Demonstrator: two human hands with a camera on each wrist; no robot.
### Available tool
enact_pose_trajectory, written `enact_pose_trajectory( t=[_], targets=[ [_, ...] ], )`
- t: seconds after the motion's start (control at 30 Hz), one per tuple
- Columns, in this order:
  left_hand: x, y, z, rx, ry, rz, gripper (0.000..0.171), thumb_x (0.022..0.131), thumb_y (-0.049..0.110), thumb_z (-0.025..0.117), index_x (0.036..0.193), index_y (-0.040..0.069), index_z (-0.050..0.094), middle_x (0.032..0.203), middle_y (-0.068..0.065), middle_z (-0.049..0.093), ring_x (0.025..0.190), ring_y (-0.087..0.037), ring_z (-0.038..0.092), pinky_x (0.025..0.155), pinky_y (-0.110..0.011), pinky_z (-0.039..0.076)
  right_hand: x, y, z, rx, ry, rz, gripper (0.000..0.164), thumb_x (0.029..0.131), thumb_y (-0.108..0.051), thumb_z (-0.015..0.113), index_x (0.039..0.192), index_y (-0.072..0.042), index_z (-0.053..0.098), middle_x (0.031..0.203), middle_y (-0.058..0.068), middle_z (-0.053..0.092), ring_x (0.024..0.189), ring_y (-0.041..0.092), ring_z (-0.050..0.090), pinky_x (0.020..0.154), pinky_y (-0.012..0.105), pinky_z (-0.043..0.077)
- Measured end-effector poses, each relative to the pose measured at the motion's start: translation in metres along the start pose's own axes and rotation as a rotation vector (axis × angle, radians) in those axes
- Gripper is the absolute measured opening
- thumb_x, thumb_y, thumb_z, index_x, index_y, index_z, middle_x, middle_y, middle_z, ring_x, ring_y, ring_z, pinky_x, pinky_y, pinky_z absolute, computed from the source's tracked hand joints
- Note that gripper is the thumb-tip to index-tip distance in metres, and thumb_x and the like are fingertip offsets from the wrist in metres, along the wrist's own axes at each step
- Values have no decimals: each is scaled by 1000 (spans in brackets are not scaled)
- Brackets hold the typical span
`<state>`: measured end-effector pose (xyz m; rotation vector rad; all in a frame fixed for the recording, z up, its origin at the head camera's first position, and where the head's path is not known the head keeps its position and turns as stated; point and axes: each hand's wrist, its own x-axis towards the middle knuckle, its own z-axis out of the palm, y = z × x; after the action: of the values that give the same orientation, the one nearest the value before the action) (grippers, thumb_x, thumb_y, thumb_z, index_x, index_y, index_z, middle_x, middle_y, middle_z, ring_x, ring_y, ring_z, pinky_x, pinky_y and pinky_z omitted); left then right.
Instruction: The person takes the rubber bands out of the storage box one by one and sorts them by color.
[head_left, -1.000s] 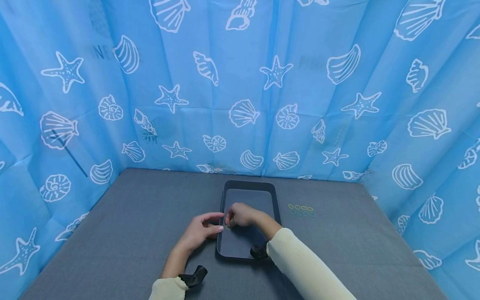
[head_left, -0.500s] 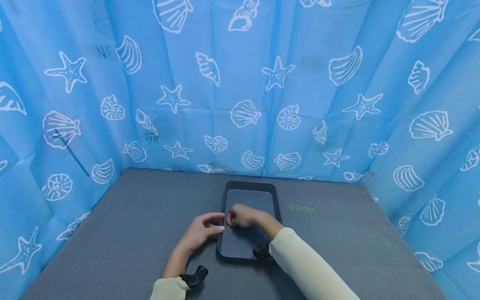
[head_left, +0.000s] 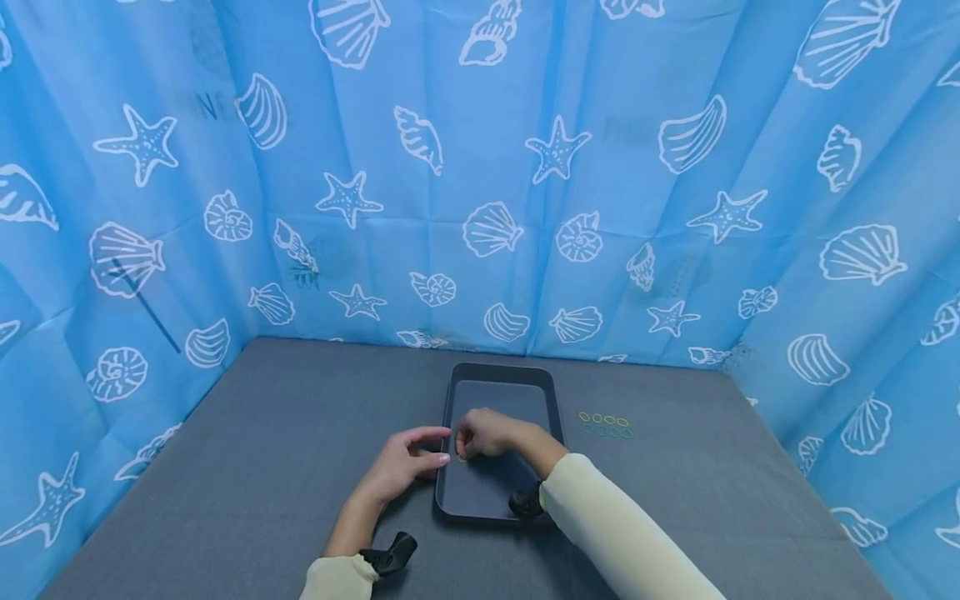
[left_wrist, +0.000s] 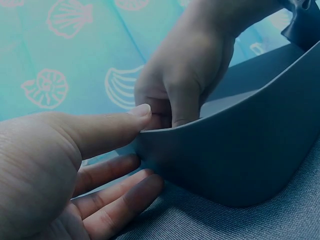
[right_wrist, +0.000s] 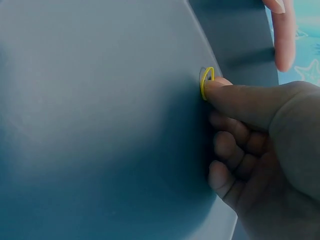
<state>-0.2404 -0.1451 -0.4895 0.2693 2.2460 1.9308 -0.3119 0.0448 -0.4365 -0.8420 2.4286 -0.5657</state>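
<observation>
A dark grey rectangular tray (head_left: 501,508) lies on the table. My right hand (head_left: 483,432) is inside it near the left wall, pinching a small yellow rubber band (right_wrist: 207,84) between thumb and index finger. The band stands on edge close to the tray floor, and the other fingers curl beneath the thumb in the right wrist view. My left hand (head_left: 401,460) is at the tray's left rim with relaxed fingers. In the left wrist view its thumb tip lies right at the rim, while the other fingers extend along the outside wall.
To the right of the tray, several yellow bands (head_left: 603,419) lie in a row, with a row of green bands (head_left: 607,432) just in front. A blue shell-patterned curtain (head_left: 480,167) encloses the grey cloth-covered table (head_left: 300,433) at the back and sides.
My right hand has shifted very slightly right and down within the tray, still pinching the yellow band. The left hand stays at the rim, and the head view has tilted slightly.
</observation>
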Motion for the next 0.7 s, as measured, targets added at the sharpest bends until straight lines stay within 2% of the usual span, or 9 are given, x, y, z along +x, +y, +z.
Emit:
enact_pose_trajectory(
  t=[0.23,0.5,0.7],
  targets=[
    [1,0,1,8,7,5,42,90,16,71,130,6,61,125,-16,56,92,-23,63,77,-38,55,-5,6,-7,38,23,-3,14,91,-4,63,80,-12,66,77,-3,59,71,12,53,66,27,42],
    [2,0,2,18,19,1,42,90,16,71,130,6,61,125,-16,56,90,-23,63,76,-38,56,-17,16,-19,61,160,-62,14,94,-2,61,81,-7,65,75,-3,57,66,12,49,61,27,41],
    [0,1,1,21,22,1,42,90,16,71,129,6,61,125,-17,56,90,-23,63,76,-38,55,-25,25,-28,79,268,-52,13,95,-4,60,84,-6,64,77,-3,58,68,12,50,62,28,42]
  ],
)
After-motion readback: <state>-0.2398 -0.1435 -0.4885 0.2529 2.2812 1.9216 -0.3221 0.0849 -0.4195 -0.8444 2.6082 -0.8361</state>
